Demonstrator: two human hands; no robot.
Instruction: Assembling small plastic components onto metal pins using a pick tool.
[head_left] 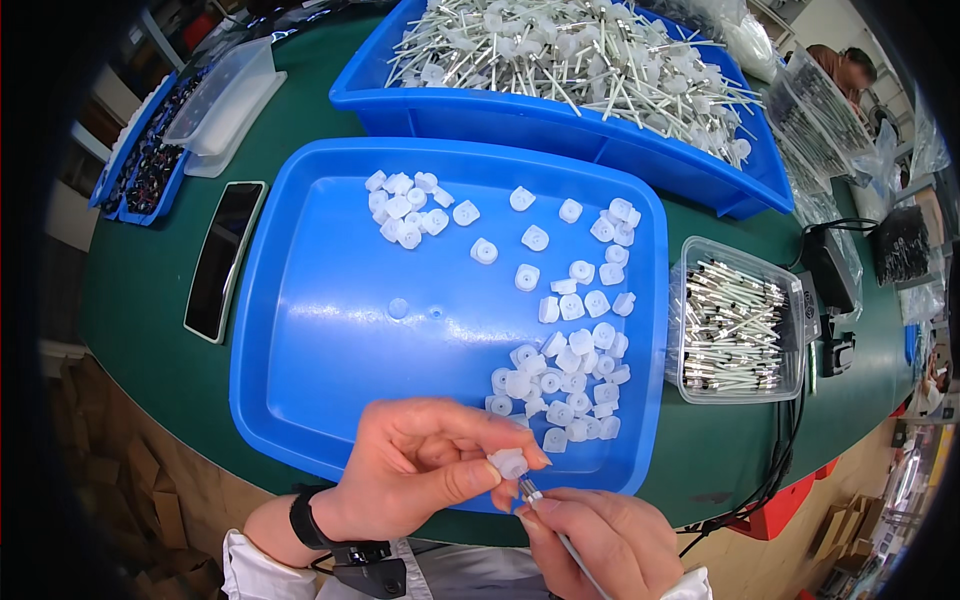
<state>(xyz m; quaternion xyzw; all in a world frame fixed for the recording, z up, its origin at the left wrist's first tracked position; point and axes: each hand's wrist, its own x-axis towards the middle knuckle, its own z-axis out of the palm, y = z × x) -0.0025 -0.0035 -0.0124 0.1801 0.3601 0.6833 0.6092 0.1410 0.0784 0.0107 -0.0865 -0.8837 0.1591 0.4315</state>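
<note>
Between thumb and fingertips, my left hand (415,465) pinches a small translucent white plastic cap (508,462). My right hand (610,540) grips a thin white stick with a metal tip (530,490); its grey-white shaft runs down past the fingers. The metal tip is right at the cap's underside; I cannot tell whether it is inside. Both hands are over the near rim of a shallow blue tray (250,330). Several loose white caps (575,365) lie in the tray, mostly along its right side, with a cluster (405,205) at the upper left.
A large blue bin (560,125) behind the tray is heaped with sticks bearing white caps. A clear box (735,393) of metal-tipped sticks stands at right, near black cables (785,460). A phone (225,262) lies left of the tray. Another person (840,75) is at the far right.
</note>
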